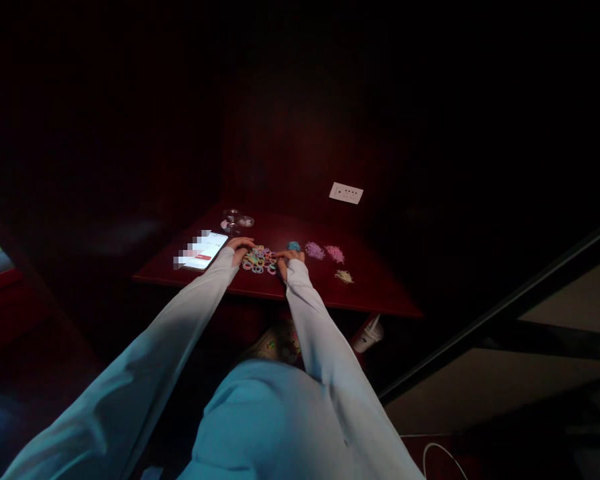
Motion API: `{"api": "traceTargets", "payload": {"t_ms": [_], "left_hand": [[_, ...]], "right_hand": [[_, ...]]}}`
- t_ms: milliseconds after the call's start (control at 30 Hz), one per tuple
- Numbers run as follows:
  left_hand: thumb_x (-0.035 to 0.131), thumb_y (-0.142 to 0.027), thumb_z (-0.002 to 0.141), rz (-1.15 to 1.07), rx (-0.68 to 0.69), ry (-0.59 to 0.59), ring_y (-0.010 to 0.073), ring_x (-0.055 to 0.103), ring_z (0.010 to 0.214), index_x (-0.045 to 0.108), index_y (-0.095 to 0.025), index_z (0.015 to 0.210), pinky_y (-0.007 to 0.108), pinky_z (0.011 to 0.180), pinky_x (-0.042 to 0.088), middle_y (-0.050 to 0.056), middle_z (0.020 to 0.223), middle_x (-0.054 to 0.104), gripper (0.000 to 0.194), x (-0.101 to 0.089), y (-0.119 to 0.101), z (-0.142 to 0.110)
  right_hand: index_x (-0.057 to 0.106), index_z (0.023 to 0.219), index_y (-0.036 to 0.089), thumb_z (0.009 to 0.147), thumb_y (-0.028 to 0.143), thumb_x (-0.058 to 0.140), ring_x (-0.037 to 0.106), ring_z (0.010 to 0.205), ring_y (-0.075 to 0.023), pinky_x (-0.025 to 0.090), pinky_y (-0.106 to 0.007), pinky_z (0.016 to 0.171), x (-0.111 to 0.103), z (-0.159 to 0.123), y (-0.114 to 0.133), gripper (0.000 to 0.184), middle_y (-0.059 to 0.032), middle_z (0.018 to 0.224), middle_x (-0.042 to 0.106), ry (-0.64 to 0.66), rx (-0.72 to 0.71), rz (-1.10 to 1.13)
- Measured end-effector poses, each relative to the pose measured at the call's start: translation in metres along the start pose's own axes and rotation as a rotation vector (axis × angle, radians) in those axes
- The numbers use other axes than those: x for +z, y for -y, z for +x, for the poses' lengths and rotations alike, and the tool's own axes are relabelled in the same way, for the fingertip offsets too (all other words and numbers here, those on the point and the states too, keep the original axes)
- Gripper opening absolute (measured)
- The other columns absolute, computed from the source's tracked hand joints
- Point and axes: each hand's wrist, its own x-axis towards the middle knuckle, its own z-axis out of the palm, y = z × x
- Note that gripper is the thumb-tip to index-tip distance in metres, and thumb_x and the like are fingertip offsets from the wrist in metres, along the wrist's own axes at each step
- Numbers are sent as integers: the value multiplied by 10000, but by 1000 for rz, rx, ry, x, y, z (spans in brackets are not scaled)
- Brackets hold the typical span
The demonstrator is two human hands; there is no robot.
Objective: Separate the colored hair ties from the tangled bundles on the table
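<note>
A loose heap of small multicoloured rings (260, 260), which look like hair ties, lies near the front edge of the dark red table. My left hand (241, 247) rests at the heap's left side, its fingers stretched over the far edge of it. On the right side of the heap is my right hand (289, 259), fingers reaching left onto the rings and apart as far as I can see. Beyond and right of it lie separate little piles: a blue pile (293, 246), a purple pile (315, 251), a pink pile (335, 253) and a cream pile (345, 276).
A lit phone (207, 251) lies left of my left hand. Clear, shiny containers (237, 220) stand at the table's back left. A white socket plate (347, 193) is on the back wall. Below the table's front edge hangs or stands a lidded cup (369, 335).
</note>
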Motion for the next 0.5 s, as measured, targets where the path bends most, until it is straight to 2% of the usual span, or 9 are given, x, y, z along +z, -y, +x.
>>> {"api": "traceTargets", "payload": {"t_ms": [167, 233, 267, 400, 500], "left_hand": [[576, -159, 759, 97, 18, -43, 289, 683, 1223, 743, -247, 815, 493, 1189, 513, 61, 1180, 764, 197, 13, 2, -5], [666, -214, 809, 181, 20, -28, 307, 655, 1285, 758, -264, 895, 503, 1208, 492, 62, 1254, 751, 135, 21, 0, -9], [721, -262, 819, 222, 11, 5, 318, 636, 1326, 767, -271, 971, 501, 1216, 485, 69, 1332, 728, 159, 24, 0, -11], [831, -416, 807, 318, -22, 167, 348, 609, 1405, 728, -279, 1278, 473, 1208, 503, 102, 1549, 601, 501, 27, 0, -8], [835, -391, 798, 307, -5, 269, 360, 611, 1420, 720, -262, 1335, 469, 1221, 498, 117, 1589, 574, 564, 23, 7, -1]], "right_hand": [[820, 1167, 302, 1008, 272, 597, 520, 1194, -251, 439, -380, 1088, -8, -9, 15, 276, -47, 1224, 712, 108, -190, -52], [825, 1139, 296, 995, 285, 631, 523, 1204, -257, 451, -378, 1075, -9, -10, 17, 242, -51, 1242, 712, 131, -205, -82], [828, 1114, 289, 989, 286, 644, 526, 1210, -261, 459, -375, 1067, -8, -10, 17, 223, -55, 1241, 714, 126, -190, -94], [834, 997, 264, 979, 286, 661, 541, 1220, -275, 485, -355, 1029, -3, -6, 9, 175, -71, 1166, 739, 55, -98, -95], [830, 956, 263, 985, 286, 639, 545, 1208, -267, 477, -347, 1040, -1, -4, 2, 194, -60, 1102, 745, -4, -68, -58]]}}
